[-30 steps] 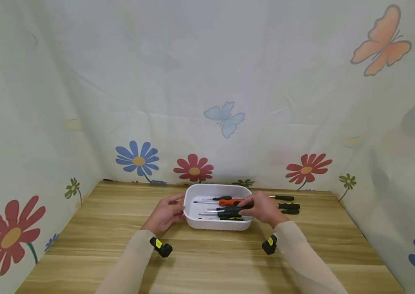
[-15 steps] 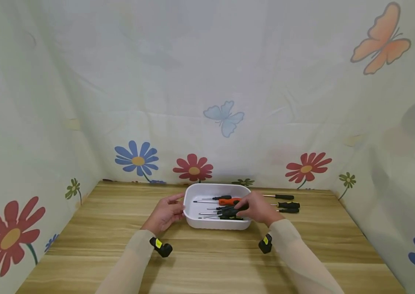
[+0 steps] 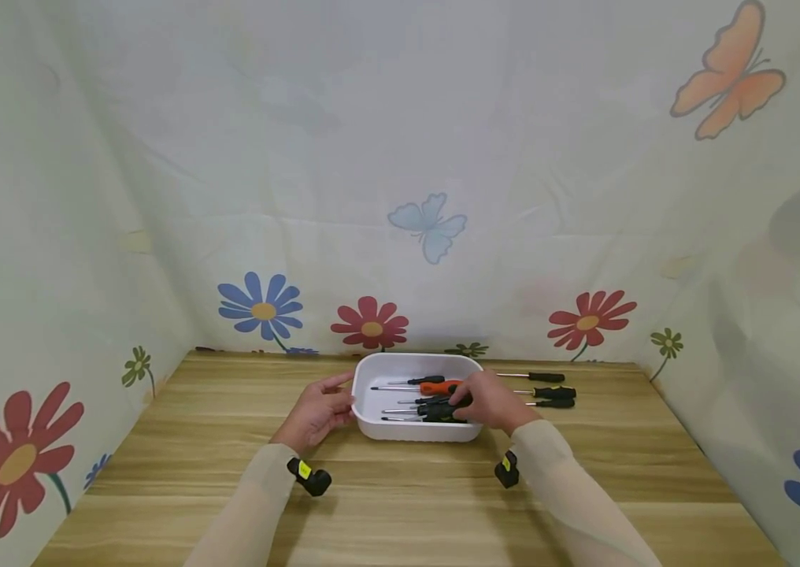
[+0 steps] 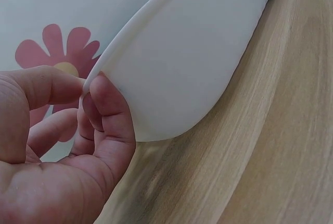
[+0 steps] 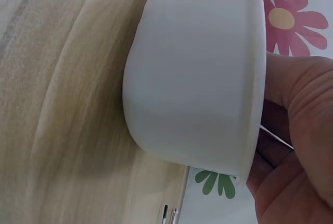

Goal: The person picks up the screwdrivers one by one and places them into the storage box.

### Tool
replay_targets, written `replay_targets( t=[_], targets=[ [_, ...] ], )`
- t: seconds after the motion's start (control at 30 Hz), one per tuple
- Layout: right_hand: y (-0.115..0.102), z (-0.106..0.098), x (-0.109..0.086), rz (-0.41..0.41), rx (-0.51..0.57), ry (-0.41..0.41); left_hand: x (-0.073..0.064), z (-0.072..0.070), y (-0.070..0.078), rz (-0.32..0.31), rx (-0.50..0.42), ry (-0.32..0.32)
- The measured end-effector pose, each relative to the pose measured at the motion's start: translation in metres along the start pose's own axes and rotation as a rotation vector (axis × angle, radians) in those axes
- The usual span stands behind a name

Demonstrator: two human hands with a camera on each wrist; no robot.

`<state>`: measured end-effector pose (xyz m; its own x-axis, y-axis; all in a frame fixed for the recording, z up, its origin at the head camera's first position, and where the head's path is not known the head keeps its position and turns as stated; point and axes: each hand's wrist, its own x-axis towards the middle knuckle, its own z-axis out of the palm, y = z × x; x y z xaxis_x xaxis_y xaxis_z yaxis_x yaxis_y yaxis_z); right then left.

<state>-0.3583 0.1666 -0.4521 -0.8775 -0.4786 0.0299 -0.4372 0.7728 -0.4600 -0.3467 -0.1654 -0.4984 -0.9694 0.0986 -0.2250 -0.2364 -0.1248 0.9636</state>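
A white plastic box (image 3: 407,432) stands on the table and holds several screwdrivers, among them one with an orange handle (image 3: 435,388) and others with black handles. My left hand (image 3: 318,411) is at its left end; in the left wrist view, bent fingers (image 4: 112,107) pinch the box's rim. Reaching over the right end, my right hand (image 3: 490,402) has its fingertips inside the box, gripping a black-handled screwdriver (image 3: 435,410) among the others. In the right wrist view the box wall hides those fingertips.
To the right of the box, several black-handled screwdrivers (image 3: 554,393) lie on the wood-grain table (image 3: 400,504). Behind the table hangs a white cloth (image 3: 301,157) printed with flowers and butterflies.
My right hand has shifted slightly left, lower into the box, uncovering more of the screwdrivers on the table. The left hand keeps its place at the box. The head view has tilted slightly.
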Motion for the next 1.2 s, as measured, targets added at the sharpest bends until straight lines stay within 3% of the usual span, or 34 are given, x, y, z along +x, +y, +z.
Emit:
replay_targets(
  t=[0.23,0.57,0.83,1.2],
  targets=[
    [-0.0043,-0.0013,0.0016,0.048,-0.003,-0.036,-0.0004,-0.0004,0.0008,-0.008,-0.005,0.007],
    [-0.0041,0.0019,0.002,-0.022,-0.072,-0.047,0.0003,0.0008,-0.0002,-0.009,-0.01,0.02],
    [-0.0031,0.0056,0.004,-0.018,-0.117,-0.039,-0.0005,0.0007,-0.0006,-0.005,-0.027,0.015],
    [0.0001,-0.001,-0.0021,-0.051,-0.044,-0.014,0.0002,0.0007,-0.0015,-0.01,-0.013,0.012]
  ],
)
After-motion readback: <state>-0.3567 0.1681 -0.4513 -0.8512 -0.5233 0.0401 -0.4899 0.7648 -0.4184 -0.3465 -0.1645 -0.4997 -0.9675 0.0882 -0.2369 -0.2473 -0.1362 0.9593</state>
